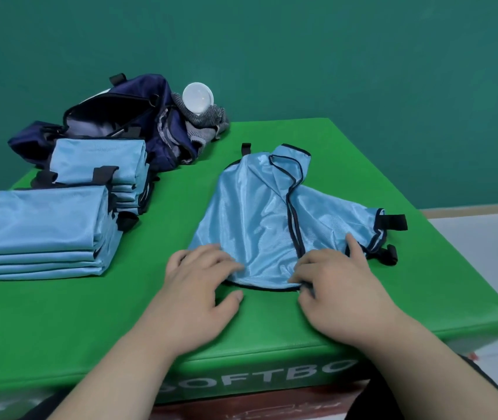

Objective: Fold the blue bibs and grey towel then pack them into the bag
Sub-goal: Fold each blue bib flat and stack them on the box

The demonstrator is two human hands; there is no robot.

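A light blue bib (260, 219) with black trim lies loosely spread in the middle of the green padded surface. My left hand (199, 292) rests flat on its near left hem. My right hand (335, 286) pinches the near right hem, its index finger stretched out over the cloth. Two stacks of folded blue bibs sit at the left, a near stack (47, 234) and a far stack (102, 168). Behind them the dark navy bag (114, 116) lies open. The grey towel (205, 122) is crumpled at the bag's right end.
A white round-topped object (198, 97) rests on the grey towel. The green padded surface (272, 334) ends in a front edge just under my wrists and a slanted right edge, with pale floor (484, 253) beyond. A teal wall stands behind.
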